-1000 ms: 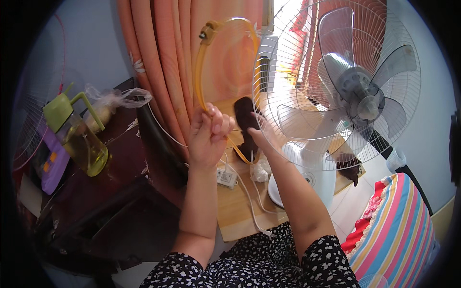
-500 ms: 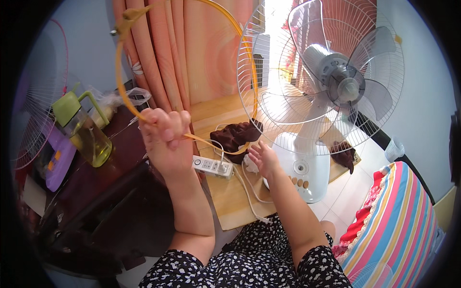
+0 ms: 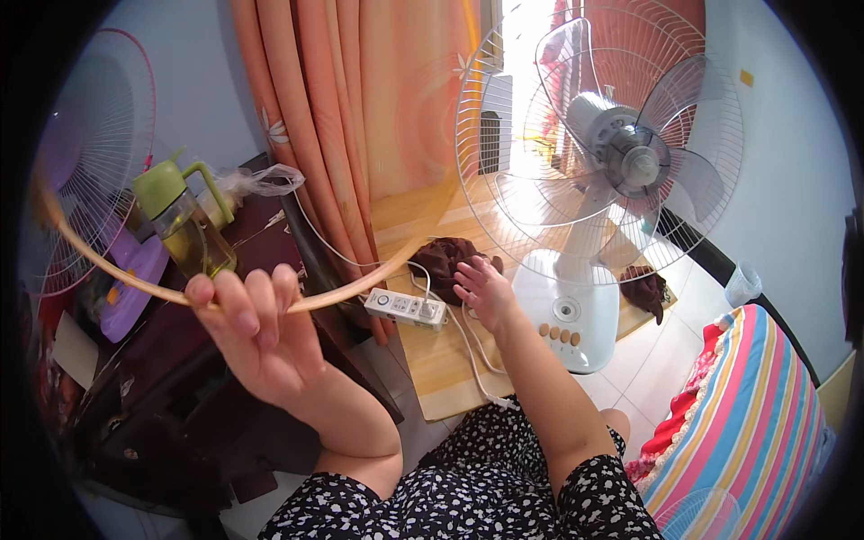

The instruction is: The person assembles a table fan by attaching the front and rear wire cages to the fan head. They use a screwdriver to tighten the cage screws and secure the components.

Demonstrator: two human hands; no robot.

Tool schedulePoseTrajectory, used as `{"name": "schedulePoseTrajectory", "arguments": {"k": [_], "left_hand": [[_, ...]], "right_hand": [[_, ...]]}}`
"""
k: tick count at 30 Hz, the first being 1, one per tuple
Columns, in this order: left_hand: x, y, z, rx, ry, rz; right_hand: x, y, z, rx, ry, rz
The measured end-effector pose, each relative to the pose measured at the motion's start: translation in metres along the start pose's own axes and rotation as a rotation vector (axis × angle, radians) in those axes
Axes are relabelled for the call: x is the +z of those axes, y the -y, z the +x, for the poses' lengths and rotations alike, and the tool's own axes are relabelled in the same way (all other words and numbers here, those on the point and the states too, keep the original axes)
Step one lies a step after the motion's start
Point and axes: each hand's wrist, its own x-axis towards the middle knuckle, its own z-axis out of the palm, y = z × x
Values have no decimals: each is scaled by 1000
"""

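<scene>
Wooden tabletop (image 3: 418, 378), peach curtain (image 3: 310, 108) behind, my left hand (image 3: 270, 337) clamped on yellow hoop (image 3: 360, 288), my right hand (image 3: 484, 292) spread apart, near brown cloth (image 3: 439, 261) and white electric fan (image 3: 637, 162)

Garment (image 3: 432, 495): black cloth is covered with small, white, blossom-like flecks; whether a dress or a matching set is worn cannot be told.
Left sleeve (image 3: 328, 504): cut short and loose, ended near the elbow.
Right sleeve (image 3: 612, 490): cut to match, in the same print.
Lap cloth (image 3: 468, 427): patterned alike.
Left hand (image 3: 270, 346), right hand (image 3: 486, 292): left bare, like both forearms (image 3: 553, 387).
</scene>
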Motion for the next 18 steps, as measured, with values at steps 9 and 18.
{"name": "schedulePoseTrajectory", "arguments": {"k": [9,18], "left_hand": [[16,-36,-29,-130,-13,111],[59,-37,-56,-86,-43,643]], "right_hand": [[14,-15,-39,64,116,30],[67,24,-148,-376,152,-310]]}}
